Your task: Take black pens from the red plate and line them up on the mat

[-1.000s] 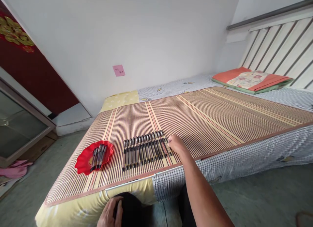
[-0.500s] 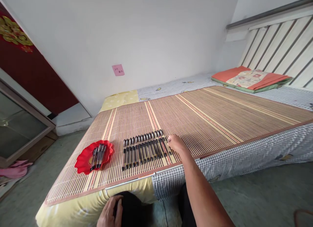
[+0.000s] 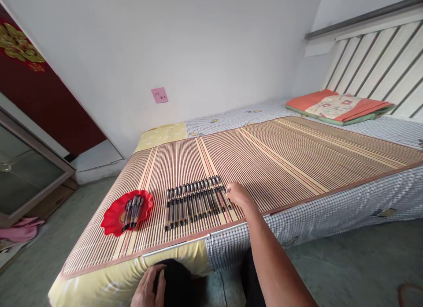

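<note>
Several black pens [image 3: 193, 202] lie side by side in a neat row on a striped bamboo mat [image 3: 280, 161] that covers a bed. My right hand [image 3: 238, 195] rests at the right end of the row, fingers curled onto the last pen there. A red flower-shaped dish [image 3: 114, 216] to the left of the row holds a few more black pens [image 3: 133, 208]. My left hand [image 3: 149, 289] lies flat on my dark-clothed knee below the bed's front edge, fingers apart, holding nothing.
A folded orange and floral pillow [image 3: 339, 106] lies at the far right of the bed. A pink note [image 3: 160, 95] sticks on the white wall. A glass door panel [image 3: 23, 174] and pink cloth [image 3: 20, 231] are at the left on the floor.
</note>
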`<state>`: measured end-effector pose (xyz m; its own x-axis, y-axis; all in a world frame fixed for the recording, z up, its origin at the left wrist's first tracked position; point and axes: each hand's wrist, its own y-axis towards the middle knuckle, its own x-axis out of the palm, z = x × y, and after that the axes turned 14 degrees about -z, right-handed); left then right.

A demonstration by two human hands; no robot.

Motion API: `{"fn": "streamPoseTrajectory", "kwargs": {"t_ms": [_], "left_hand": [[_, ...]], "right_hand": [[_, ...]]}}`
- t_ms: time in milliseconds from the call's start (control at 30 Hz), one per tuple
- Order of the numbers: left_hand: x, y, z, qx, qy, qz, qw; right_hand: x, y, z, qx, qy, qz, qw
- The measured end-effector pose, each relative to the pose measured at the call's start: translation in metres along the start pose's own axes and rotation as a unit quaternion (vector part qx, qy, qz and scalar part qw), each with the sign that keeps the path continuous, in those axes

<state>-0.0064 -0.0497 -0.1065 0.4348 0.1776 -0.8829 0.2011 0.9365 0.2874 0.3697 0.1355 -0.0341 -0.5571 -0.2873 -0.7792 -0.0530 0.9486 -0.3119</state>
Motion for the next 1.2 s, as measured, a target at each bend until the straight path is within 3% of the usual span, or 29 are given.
{"fn": "streamPoseTrajectory", "kwargs": {"t_ms": [500, 700, 800, 867, 933, 1033, 1133, 1200], "left_hand": [[-0.001, 0.001, 0.004, -0.016, -0.017, 0.005, 1.000], [-0.003, 0.001, 0.013, -0.025, -0.028, 0.009, 0.999], [-0.005, 0.002, 0.021, -0.034, -0.040, 0.018, 0.998], [-0.005, 0.002, 0.026, -0.039, -0.047, 0.022, 0.998], [-0.005, 0.002, 0.028, -0.043, -0.053, 0.026, 0.997], [-0.005, 0.001, 0.030, -0.047, -0.066, 0.023, 0.996], [-0.004, -0.003, 0.032, -0.048, -0.085, 0.021, 0.995], [-0.004, -0.007, 0.032, -0.047, -0.101, 0.018, 0.994]], "right_hand": [[0.001, 0.001, 0.003, -0.009, 0.005, 0.022, 1.000], [-0.004, 0.000, 0.005, -0.022, 0.022, 0.088, 0.996], [-0.009, 0.000, 0.002, -0.059, 0.083, 0.151, 0.983], [-0.009, -0.005, -0.008, -0.107, 0.166, 0.148, 0.969], [-0.004, -0.018, -0.024, -0.158, 0.238, 0.086, 0.954], [0.020, -0.057, -0.052, -0.223, 0.272, -0.073, 0.933], [0.067, -0.101, -0.069, -0.270, 0.260, -0.305, 0.876], [0.105, -0.122, -0.071, -0.242, 0.214, -0.424, 0.846]]}}
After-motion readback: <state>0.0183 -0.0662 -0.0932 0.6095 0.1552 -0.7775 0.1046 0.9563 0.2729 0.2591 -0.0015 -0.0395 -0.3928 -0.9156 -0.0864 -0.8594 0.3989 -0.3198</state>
